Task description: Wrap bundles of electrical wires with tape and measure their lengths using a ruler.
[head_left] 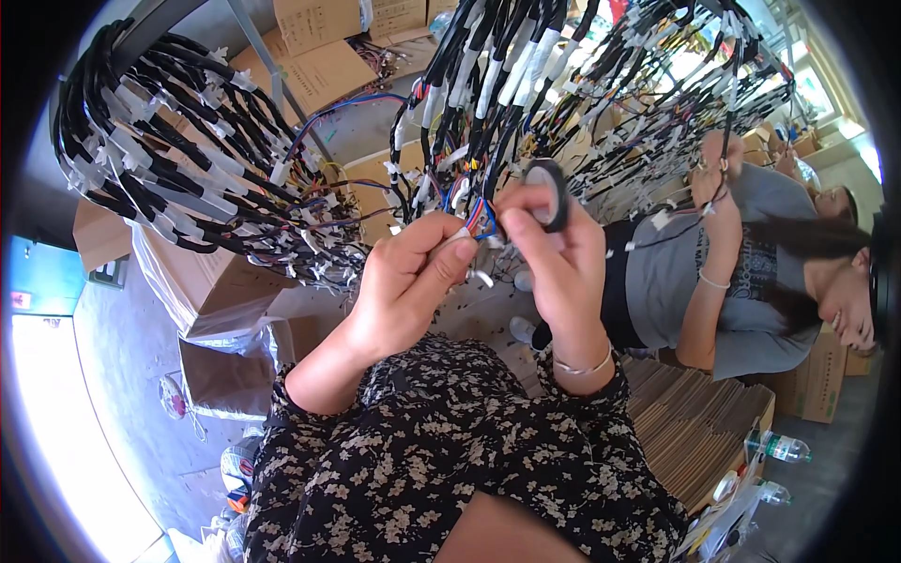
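Hands: left pinches wire bundle running up-right; right grips tape roll.

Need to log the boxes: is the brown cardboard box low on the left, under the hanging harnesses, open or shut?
Open. The cardboard box has its flaps spread and clear plastic lining spilling over its rim; what is inside cannot be told.

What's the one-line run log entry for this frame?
left hand: pinching wire bundle | right hand: holding black tape roll at bundle | harnesses hanging above | co-worker on the right
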`<state>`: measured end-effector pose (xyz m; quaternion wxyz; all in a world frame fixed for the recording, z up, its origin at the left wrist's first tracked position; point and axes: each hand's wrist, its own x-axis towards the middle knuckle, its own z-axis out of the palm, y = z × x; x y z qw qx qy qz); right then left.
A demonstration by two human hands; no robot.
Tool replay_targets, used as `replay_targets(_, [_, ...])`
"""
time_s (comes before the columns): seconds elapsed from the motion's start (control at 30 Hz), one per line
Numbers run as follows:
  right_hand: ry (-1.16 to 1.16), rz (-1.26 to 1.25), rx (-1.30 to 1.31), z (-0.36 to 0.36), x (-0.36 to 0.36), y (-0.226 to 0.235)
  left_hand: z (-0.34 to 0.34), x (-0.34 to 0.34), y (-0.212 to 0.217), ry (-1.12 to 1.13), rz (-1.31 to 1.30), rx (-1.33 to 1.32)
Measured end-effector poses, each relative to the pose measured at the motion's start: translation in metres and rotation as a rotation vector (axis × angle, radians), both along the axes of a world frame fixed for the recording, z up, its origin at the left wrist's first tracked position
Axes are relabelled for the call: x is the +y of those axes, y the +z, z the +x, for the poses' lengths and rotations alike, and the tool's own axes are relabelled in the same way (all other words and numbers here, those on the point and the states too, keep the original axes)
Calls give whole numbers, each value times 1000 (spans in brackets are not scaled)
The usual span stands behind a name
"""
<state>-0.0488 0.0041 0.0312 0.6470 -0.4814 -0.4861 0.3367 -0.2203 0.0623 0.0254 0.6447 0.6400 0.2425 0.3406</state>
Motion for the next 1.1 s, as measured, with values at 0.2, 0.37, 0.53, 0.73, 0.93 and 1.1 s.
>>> replay_targets(0.2, [237,149,-42,-8,-54,-12,-6,6,4,-60,-157,-54])
replay_targets(0.37, [616,-370,371,-7,-60,-10,-4,8,7,-174,-333,-116])
replay_targets(0.53, [954,308,895,-36,-66,73,-8,1,3,-137,-399,-244])
replay_targets(0.73, [788,-255,1203,-39,-73,114,0,2,-4,-102,-345,-282])
replay_targets(0.93, [809,6,993,-31,-61,62,-1,6,-8,-113,-365,-294])
replay_targets(1.1, [541,-86,615,-20,-63,4,10,-4,-7,-30,-237,-192])
